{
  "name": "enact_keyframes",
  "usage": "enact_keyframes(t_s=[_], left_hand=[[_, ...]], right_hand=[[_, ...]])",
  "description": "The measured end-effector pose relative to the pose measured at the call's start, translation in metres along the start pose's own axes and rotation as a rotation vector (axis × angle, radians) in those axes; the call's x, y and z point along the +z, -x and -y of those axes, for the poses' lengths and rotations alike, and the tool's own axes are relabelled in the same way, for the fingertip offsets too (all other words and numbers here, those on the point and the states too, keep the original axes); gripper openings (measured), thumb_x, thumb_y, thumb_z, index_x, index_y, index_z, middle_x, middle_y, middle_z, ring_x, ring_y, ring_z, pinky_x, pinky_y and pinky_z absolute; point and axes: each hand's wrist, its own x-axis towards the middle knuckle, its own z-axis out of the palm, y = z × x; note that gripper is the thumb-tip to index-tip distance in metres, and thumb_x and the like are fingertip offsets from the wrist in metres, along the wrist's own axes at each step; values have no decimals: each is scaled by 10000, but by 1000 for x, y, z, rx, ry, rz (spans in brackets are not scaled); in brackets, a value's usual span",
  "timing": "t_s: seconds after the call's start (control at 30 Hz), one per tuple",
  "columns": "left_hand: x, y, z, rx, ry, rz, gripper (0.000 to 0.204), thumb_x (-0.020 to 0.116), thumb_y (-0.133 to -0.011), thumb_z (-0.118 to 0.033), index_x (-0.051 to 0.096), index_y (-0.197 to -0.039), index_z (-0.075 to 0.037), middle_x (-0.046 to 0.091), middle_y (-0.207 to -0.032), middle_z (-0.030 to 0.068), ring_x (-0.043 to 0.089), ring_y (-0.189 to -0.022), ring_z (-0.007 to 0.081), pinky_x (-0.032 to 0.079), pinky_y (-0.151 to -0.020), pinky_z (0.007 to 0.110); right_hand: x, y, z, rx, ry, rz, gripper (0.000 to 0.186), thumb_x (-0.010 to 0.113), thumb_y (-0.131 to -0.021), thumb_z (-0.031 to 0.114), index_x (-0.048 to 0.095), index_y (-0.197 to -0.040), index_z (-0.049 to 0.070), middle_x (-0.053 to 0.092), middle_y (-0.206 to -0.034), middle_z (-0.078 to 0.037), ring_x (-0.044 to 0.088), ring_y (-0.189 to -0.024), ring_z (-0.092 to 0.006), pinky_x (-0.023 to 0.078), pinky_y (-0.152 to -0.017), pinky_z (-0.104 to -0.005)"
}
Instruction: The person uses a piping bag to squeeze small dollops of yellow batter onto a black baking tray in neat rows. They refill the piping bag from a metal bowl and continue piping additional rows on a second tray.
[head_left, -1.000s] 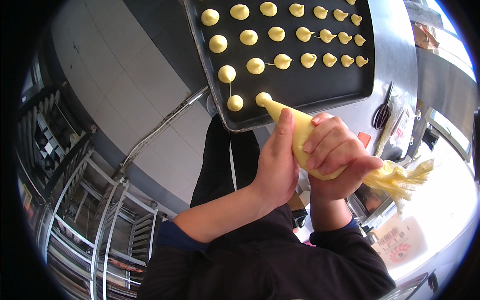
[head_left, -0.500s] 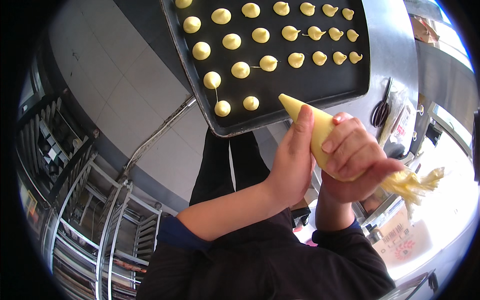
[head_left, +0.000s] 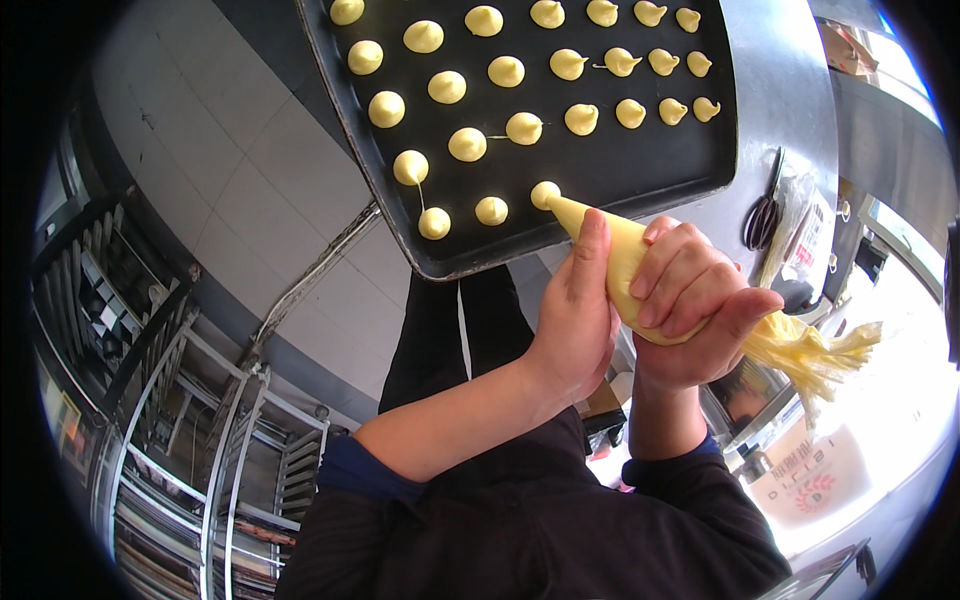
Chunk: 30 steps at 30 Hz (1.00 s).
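Observation:
My right hand [head_left: 682, 295] wraps round a yellow piping bag [head_left: 620, 250], whose twisted top hangs out toward the right. My left hand [head_left: 572, 325] grips the lower part from the left, its thumb along the bag. The tip touches a fresh round blob [head_left: 545, 194] of pale yellow batter on a dark baking tray [head_left: 650, 160]. Rows of piped blobs [head_left: 467, 143] cover much of that tray, many with small peaks, some joined by thin threads. Both hands are just beyond the tray's near edge.
The tray rests on a grey worktop [head_left: 785, 90]. Dark-handled scissors [head_left: 762, 218] and a clear plastic package [head_left: 795, 235] lie to its right. Metal racks [head_left: 220, 470] stand at lower left beside the tiled floor [head_left: 250, 200]. My dark-trousered legs show below the tray.
The bag and both hands have shifted right along the front row from the previous blob, and a new blob has appeared at the tip. The tray sits farther left in the view.

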Motion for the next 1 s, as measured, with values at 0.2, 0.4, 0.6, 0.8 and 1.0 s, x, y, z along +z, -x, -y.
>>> enact_keyframes(t_s=[0.2, 0.4, 0.6, 0.8, 1.0], left_hand=[[4, 3, -3, -2, -29, -2, 566, 358, -1174, -582, 563, -1285, -66, 648, -1162, 48, 633, -1119, 121, 505, -1045, 319], [17, 19, -10, 22, -138, 103, 584, 347, -1175, -580, 531, -1384, -66, 633, -1304, 72, 625, -1199, 156, 496, -1077, 343], [51, 39, 1, 50, -152, 219, 553, 314, -1195, -514, 464, -1454, -48, 660, -1283, 142, 624, -1224, 221, 472, -1122, 383], [31, -10, 14, -65, -93, 77, 601, 342, -1174, -590, 560, -1369, -65, 665, -1178, 56, 643, -1116, 121, 508, -997, 293], [18, -30, 23, -80, -74, 12, 611, 345, -1168, -606, 555, -1364, -66, 650, -1235, 37, 628, -1162, 127, 500, -1040, 312]], right_hand=[[-2, 0, 1, 2, -28, 14, 751, 206, -1168, 612, 523, -670, 149, 616, -643, -3, 615, -655, -188, 491, -875, -393], [6, -4, 26, -93, -17, 2, 792, 172, -1154, 643, 625, -737, 145, 718, -742, -43, 709, -806, -243, 448, -1096, -473], [6, -6, 56, -321, -208, -112, 787, 187, -1153, 643, 617, -744, 126, 724, -734, -57, 728, -771, -264, 426, -1124, -494], [-26, -14, 24, -92, -19, -80, 773, 167, -1160, 631, 541, -679, 155, 639, -649, -9, 642, -637, -205, 482, -988, -452], [-43, -8, -6, -41, -17, -73, 760, 148, -1179, 583, 506, -657, 163, 619, -654, -7, 617, -667, -171, 489, -949, -420]])
